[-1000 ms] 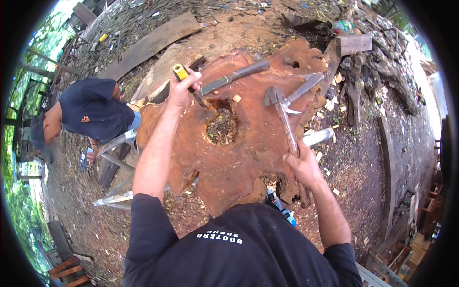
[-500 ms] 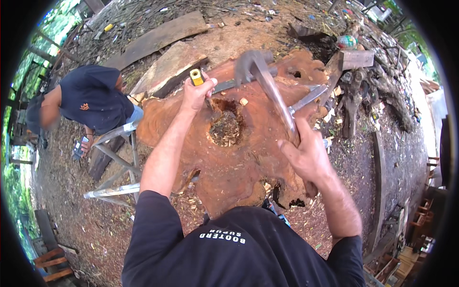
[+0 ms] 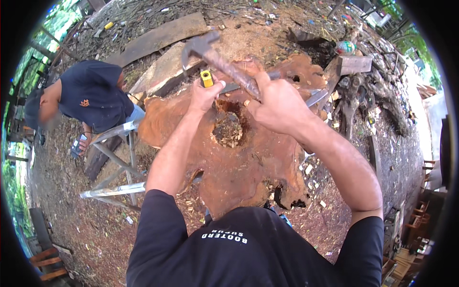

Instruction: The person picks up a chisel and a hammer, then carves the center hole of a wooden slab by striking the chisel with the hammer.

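My left hand is closed around a chisel with a yellow and black handle, held upright at the far rim of a rough hollow. The blade's tip is hidden. My right hand grips the wooden handle of a claw hammer, whose metal head is up beside the chisel's top, apart from it in the picture. Both hands are over a large, reddish-brown wood slab with a wavy outline. Wood chips lie inside the hollow.
A long metal blade lies at the slab's right edge. On the left, a person in a dark shirt bends beside a metal frame. Planks lie beyond the slab; gnarled roots and a wood block stand right.
My right hand has moved left and away from me, bringing the hammer head across toward the chisel's top. My left hand and the chisel have shifted slightly right.
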The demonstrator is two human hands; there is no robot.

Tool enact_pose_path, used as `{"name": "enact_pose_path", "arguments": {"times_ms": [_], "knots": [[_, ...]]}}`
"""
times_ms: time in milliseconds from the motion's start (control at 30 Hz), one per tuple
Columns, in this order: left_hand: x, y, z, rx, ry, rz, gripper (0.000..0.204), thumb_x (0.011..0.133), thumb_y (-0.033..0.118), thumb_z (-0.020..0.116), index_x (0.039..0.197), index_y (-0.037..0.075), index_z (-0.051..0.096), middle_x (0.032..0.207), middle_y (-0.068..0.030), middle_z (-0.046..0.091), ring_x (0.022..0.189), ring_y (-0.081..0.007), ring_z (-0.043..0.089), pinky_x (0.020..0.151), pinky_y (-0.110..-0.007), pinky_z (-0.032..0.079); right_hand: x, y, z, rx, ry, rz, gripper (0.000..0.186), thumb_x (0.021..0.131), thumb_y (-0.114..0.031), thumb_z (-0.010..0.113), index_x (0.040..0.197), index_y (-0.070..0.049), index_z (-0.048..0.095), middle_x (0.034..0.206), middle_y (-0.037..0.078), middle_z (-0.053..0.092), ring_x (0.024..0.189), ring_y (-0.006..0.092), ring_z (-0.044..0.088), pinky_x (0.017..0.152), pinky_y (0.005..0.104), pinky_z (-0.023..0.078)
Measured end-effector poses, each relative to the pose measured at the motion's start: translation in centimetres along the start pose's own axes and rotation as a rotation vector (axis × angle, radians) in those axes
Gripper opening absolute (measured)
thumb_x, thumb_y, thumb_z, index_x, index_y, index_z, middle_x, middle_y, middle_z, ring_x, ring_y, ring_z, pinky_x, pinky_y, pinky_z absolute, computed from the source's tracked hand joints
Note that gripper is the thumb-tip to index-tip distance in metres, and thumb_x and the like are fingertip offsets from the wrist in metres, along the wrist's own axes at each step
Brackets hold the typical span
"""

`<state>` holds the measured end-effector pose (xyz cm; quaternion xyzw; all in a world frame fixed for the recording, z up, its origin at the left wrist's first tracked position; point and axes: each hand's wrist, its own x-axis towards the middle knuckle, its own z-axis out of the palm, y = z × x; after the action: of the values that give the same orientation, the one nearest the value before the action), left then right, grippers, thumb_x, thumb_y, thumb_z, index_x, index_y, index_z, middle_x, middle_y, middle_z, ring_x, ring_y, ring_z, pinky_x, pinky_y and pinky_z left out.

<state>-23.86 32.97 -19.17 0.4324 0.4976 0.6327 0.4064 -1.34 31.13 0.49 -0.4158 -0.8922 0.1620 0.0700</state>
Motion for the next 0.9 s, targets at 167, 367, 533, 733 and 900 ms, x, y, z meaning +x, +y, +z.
{"name": "enact_pose_path", "arguments": {"times_ms": [167,367,533,733,900], "knots": [[-0.4,0.5,-0.5,0.031,-0.003,-0.009,0.017,0.082,0.015,0.076,0.076,0.01,0.061,0.064,0.0044,0.059,0.054,-0.0045,0.054,0.049,-0.023,0.042,-1.2,-4.4,-5.5,0.323,0.428,-0.103,0.036,0.083,-0.018,0.061,0.102,0.011,0.052,0.076,0.031,0.066,0.074,0.0471,0.069,0.072,0.0521,0.057],[-0.4,-0.6,0.4,-0.004,0.007,-0.001,0.018,0.082,0.015,0.077,0.075,0.01,0.061,0.065,0.0044,0.06,0.054,-0.0044,0.054,0.049,-0.023,0.043,0.4,1.0,4.8,-0.064,-0.1,0.038,0.037,0.083,-0.018,0.062,0.103,0.012,0.052,0.075,0.03,0.067,0.075,0.0455,0.07,0.075,0.0504,0.059],[0.1,-1.2,0.0,-0.006,0.013,-0.005,0.018,0.082,0.014,0.077,0.076,0.01,0.061,0.065,0.0039,0.06,0.052,-0.0049,0.053,0.048,-0.023,0.042,0.3,-0.4,0.0,0.084,0.04,0.035,0.035,0.082,-0.016,0.061,0.103,0.01,0.053,0.074,0.029,0.067,0.073,0.0466,0.07,0.074,0.0499,0.059],[0.0,-1.0,-0.3,-0.006,-0.018,0.027,0.017,0.083,0.013,0.075,0.076,0.01,0.06,0.063,0.0034,0.059,0.052,-0.0052,0.054,0.047,-0.023,0.042,-1.1,-3.7,-4.7,0.32,0.486,-0.084,0.029,0.083,-0.013,0.061,0.098,0.009,0.051,0.072,0.028,0.066,0.064,0.0445,0.068,0.062,0.0489,0.057],[-0.7,-1.6,1.1,-0.003,0.067,0.021,0.016,0.082,0.012,0.076,0.078,0.009,0.06,0.064,0.0027,0.06,0.052,-0.0055,0.054,0.047,-0.023,0.043,0.4,1.6,5.5,-0.1,-0.116,0.063,0.031,0.082,-0.016,0.062,0.1,0.008,0.053,0.079,0.03,0.068,0.075,0.0455,0.07,0.073,0.051,0.058]]}}
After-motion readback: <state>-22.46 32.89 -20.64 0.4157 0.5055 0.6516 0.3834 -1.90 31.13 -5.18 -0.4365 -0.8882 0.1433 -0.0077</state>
